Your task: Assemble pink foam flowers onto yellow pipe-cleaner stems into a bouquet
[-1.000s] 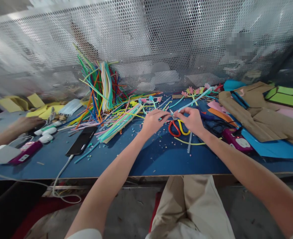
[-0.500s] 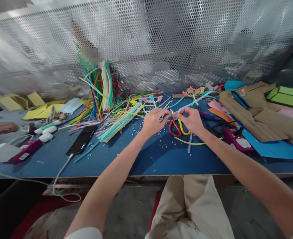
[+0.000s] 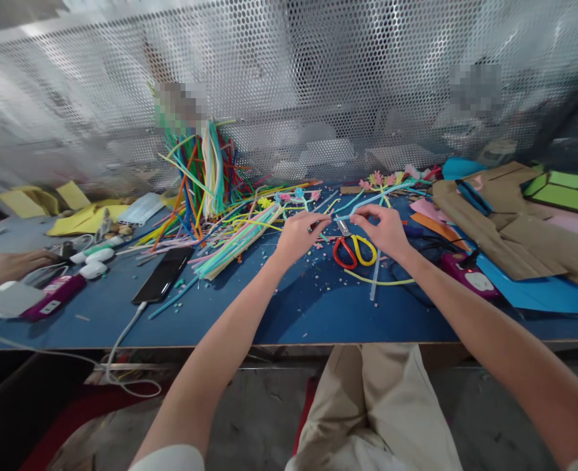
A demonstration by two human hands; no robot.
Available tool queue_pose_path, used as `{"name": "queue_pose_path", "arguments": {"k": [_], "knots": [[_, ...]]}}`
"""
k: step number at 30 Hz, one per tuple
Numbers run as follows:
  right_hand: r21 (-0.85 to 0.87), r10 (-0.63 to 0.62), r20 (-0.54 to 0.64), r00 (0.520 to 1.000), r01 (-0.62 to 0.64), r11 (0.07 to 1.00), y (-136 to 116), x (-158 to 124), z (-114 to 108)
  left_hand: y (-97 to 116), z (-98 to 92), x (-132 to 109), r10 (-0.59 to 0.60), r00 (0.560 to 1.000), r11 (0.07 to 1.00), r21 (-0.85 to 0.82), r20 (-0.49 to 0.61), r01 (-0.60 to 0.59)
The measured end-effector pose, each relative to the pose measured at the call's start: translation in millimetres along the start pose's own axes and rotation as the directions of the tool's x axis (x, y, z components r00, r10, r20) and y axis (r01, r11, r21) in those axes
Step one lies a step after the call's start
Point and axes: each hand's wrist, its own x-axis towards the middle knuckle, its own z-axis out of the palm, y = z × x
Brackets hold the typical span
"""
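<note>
My right hand point(image 3: 381, 229) pinches a light blue pipe cleaner point(image 3: 386, 194), whose long part runs back and to the right. Its short end crosses the gap toward my left hand point(image 3: 299, 234), where the fingertips are closed on it. Just below, between both hands, lie scissors point(image 3: 344, 229) with one red and one yellow handle loop; neither hand grips them. A clear stick point(image 3: 375, 282) and a yellow-green pipe cleaner point(image 3: 391, 282) rest near the right wrist. Behind my hands are small pink, blue and yellow pipe-cleaner flowers point(image 3: 299, 193).
Bundled pipe cleaners point(image 3: 237, 242) and a black phone point(image 3: 164, 275) lie left. A standing bunch point(image 3: 210, 173) leans by the mesh panel point(image 3: 318, 78). Right are a purple power strip point(image 3: 470, 276) and brown paper point(image 3: 529, 235). Another person's hand point(image 3: 19, 265) is far left.
My hands have drawn slightly apart, exposing the light blue pipe cleaner between them and more of the scissors. The other person's hand has reached further in at the left.
</note>
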Motion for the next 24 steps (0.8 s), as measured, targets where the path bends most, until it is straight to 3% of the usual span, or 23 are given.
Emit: {"name": "queue_pose_path", "arguments": {"k": [16, 24], "knots": [[0.086, 0.017, 0.048, 0.999, -0.021, 0.996, -9, -4, 0, 6, -3.0, -2, -0.117, 0.993, 0.992, 0.038, -0.005, 0.117], [-0.005, -0.092, 0.029, 0.995, 0.092, 0.996, -15, -4, -2, 9, -2.4, -2, -0.117, 0.992, 0.992, 0.063, 0.053, 0.114]]}}
